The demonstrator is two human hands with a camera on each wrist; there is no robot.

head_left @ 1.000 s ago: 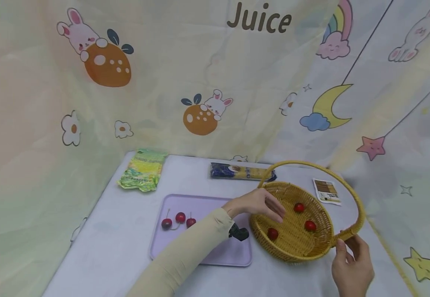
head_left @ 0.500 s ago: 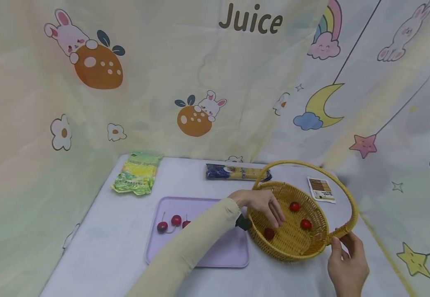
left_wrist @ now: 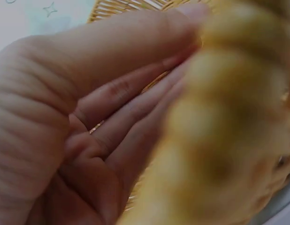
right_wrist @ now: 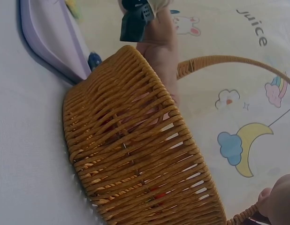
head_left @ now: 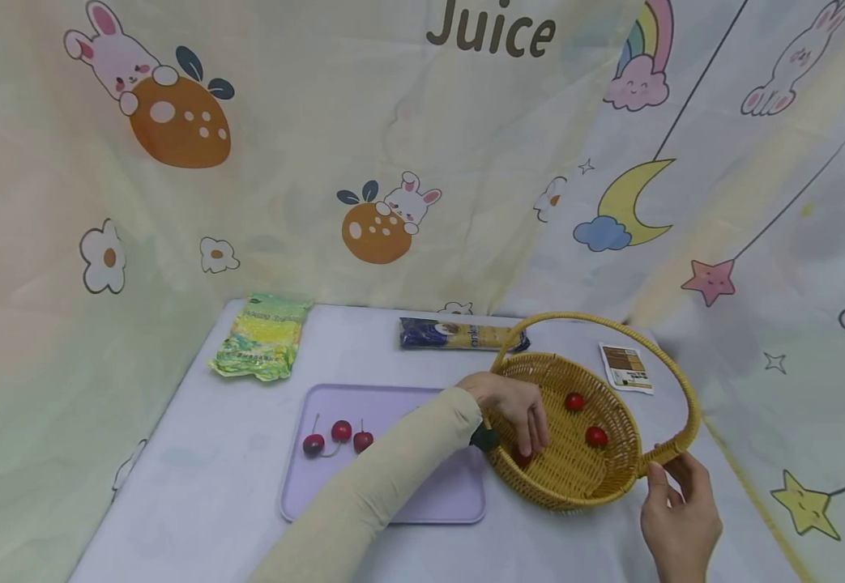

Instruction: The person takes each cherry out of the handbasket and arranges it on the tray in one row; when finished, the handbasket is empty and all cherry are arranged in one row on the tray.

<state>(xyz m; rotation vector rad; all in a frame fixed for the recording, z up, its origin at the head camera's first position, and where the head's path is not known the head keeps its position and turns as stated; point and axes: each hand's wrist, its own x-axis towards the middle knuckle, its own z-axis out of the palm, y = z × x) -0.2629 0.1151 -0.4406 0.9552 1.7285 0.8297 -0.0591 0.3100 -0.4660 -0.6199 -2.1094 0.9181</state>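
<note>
In the head view, my left hand [head_left: 515,409] reaches into the yellow-brown woven basket [head_left: 561,500], fingers pointing down. Its fingers are beside a small round red fruit [head_left: 521,458], partly hidden by them. Two similar red fruits, one nearer the back [head_left: 574,402] and one to the right [head_left: 596,436], lie on the basket floor. A blurred woven part covers the left fingertips in the left wrist view, so a grip on the fruit cannot be made out. My right hand [head_left: 680,506] pinches the basket at the base of its handle [head_left: 687,380].
Left of the basket, a lilac tray [head_left: 298,486] carries several stemmed cherries [head_left: 342,431], partly hidden by my left sleeve [head_left: 393,461]. Farther back lie a green-yellow packet [head_left: 262,336], a long blue and yellow packet [head_left: 458,334] and a small white-brown sachet [head_left: 625,368].
My left hand has moved lower into the basket, its fingers now down beside the near-left red fruit. My right hand keeps its grip on the basket. The head view has shifted slightly.
</note>
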